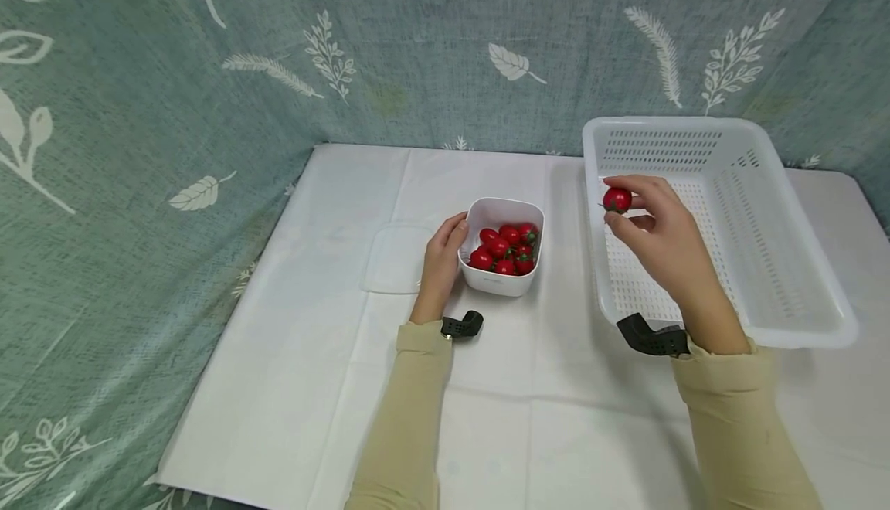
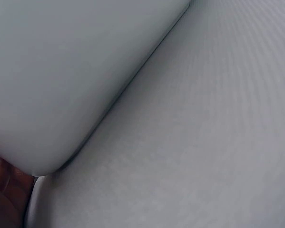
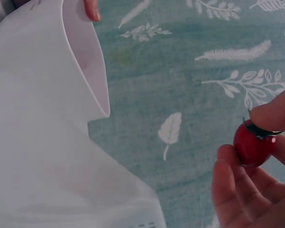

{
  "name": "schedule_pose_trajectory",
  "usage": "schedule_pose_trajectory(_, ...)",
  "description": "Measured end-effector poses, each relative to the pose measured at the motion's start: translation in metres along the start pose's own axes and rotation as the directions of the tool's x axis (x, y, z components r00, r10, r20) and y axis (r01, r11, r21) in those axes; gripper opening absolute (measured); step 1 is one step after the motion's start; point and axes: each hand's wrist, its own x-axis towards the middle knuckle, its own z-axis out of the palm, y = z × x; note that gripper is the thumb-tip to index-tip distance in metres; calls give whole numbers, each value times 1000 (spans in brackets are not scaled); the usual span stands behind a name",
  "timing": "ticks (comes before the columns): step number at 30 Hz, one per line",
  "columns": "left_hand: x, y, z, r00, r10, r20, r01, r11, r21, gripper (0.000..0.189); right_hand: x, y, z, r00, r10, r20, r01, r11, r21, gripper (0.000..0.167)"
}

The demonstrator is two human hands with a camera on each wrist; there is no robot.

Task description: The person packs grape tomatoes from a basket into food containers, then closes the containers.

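Note:
My right hand [image 1: 657, 228] pinches a red cherry tomato [image 1: 616, 199] with a green calyx between thumb and fingertips, over the left side of a white perforated basket [image 1: 820, 278]. The right wrist view shows the same tomato [image 3: 254, 145] up close. At the left wall of a small white square container [image 1: 501, 284], my left hand [image 1: 441, 255] holds it, with a fingertip over the rim in the right wrist view. Several cherry tomatoes [image 1: 498, 246] lie inside the container. Its plain outer wall [image 2: 75, 71] fills much of the left wrist view, where most of the left hand is hidden.
A clear flat lid [image 1: 392, 261] lies on the white-covered table [image 1: 292, 386], left of the container. Behind the table hangs a green leaf-patterned cloth [image 1: 431, 46], which also runs down the left side. The basket stands near the table's back right.

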Motion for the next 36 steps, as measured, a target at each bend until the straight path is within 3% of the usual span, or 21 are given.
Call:
schedule_pose_trajectory(6, 0, 0, 0, 1000, -6, 6, 6, 1000, -6, 39, -3, -1, 13, 997, -7, -76, 13, 996, 89, 40)
schedule_pose_trajectory(10, 1, -1, 0, 1000, -7, 4, 7, 1000, -14, 40, -2, 10, 28, 994, 9, -110, 10, 985, 171, 43)
schedule_pose_trajectory(14, 1, -1, 1, 1000, 1, 2, -1, 1000, -5, 43, -4, 3, 39, 988, 28, -150, 6, 976, 219, 41)
schedule_pose_trajectory(26, 1, -2, 5, 1000, -4, 6, 4, 1000, -11, 42, -12, -44, 59, 986, 19, -168, 20, 974, 227, 36)
schedule_pose_trajectory(31, 1, -1, 5, 1000, 2, 5, -2, 1000, 3, 43, -12, -43, 71, 987, -10, -163, 43, 980, 194, 36)
schedule_pose_trajectory(36, 2, -2, 3, 1000, -13, 0, 13, 1000, 7, 43, -7, -19, 96, 982, -64, -176, 98, 977, 190, 36)
